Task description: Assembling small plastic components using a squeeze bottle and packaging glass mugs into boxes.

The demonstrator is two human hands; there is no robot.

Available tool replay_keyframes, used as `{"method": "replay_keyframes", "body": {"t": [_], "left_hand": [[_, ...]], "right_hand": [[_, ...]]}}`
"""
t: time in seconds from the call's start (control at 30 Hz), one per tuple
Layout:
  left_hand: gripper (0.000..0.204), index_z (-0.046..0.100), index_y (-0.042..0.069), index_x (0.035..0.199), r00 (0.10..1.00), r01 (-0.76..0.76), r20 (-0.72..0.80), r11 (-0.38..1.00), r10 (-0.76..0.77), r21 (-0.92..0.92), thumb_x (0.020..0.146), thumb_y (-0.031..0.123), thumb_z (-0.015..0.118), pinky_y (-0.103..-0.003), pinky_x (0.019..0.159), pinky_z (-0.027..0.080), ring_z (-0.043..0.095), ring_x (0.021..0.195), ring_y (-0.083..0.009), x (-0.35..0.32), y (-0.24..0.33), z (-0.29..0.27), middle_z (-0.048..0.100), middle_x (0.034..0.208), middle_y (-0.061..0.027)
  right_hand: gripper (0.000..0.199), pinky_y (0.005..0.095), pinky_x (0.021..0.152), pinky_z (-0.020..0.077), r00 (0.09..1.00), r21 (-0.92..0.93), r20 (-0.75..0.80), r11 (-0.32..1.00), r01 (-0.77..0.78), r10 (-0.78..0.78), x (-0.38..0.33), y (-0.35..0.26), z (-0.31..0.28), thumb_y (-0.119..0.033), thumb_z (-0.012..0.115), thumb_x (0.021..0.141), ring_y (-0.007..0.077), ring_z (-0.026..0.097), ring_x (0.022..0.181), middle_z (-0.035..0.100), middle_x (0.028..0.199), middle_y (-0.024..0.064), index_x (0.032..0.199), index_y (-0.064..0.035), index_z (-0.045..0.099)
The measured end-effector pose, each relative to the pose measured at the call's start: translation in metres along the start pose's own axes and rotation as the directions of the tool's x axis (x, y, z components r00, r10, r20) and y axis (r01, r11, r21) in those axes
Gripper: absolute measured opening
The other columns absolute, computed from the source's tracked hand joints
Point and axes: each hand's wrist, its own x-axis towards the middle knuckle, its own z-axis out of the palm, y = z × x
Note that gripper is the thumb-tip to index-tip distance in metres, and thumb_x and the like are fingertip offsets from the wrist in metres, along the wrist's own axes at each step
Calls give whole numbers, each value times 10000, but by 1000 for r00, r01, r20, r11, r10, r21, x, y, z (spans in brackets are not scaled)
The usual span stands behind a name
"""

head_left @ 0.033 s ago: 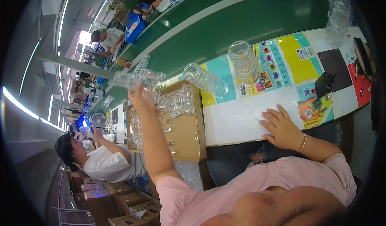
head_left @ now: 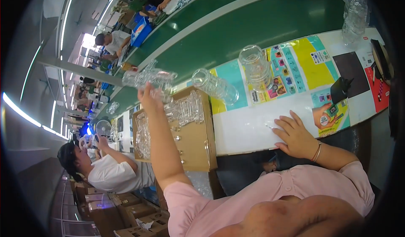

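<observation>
1. In the head view, the left hand [head_left: 147,100] was grasping a clear ribbed piece [head_left: 154,77], its fingers at the near side.
2. That piece was raised above the far end of an open cardboard box [head_left: 196,152], where more clear pieces [head_left: 185,108] lay.
3. The right hand [head_left: 294,133] gripped nothing, resting with fingers spread on the white tabletop [head_left: 242,131].
4. Two clear cylinders [head_left: 257,70] were near each other, between the box and the dark tool [head_left: 340,88].

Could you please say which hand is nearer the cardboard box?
The left hand, by the far edge of the cardboard box; the right hand lies right of it.
</observation>
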Motion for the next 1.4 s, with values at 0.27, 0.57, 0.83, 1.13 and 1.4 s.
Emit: {"method": "replay_keyframes", "body": {"t": [0.27,0.57,0.83,1.13,1.4], "left_hand": [[390,481,21,1123,812,265,502,954,-299,140,814,213,623,-270,578,466,570,713,-172,59,-136,139,577,869,-88],[736,350,-10,1303,826,-368,530,530,-191,764,759,351,690,-341,883,435,519,1078,-244,36,-127,121,510,1202,-203],[319,627,14,992,965,-238,184,321,189,917,779,251,610,-361,788,473,615,886,-294,62,-56,-106,638,938,-179],[442,588,66,1116,995,-3,29,-250,100,968,747,303,644,-425,859,443,565,981,-354,-2,-26,-274,590,1067,-208],[226,674,54,914,992,9,24,-261,124,965,758,83,513,-418,752,476,604,855,-348,39,-66,-271,626,899,-219]], "right_hand": [[387,501,1028,248,999,57,21,998,-40,39,6,5,9,-192,661,697,303,450,1124,514,1153,146,1024,-19,549],[376,531,1027,234,996,88,75,995,-44,37,9,12,11,-136,646,682,340,431,1151,492,1202,159,1019,-23,524],[313,507,1034,246,997,47,34,996,-71,69,14,-2,8,-64,615,687,343,436,1144,500,1189,162,981,-8,523],[296,489,1025,271,997,-52,-34,996,-74,72,13,-13,14,-62,615,698,325,454,1122,516,1153,150,976,-5,528],[295,483,1013,292,995,-130,-81,989,-73,63,4,-13,21,-55,610,696,317,472,1114,530,1141,142,978,-37,524]]}}
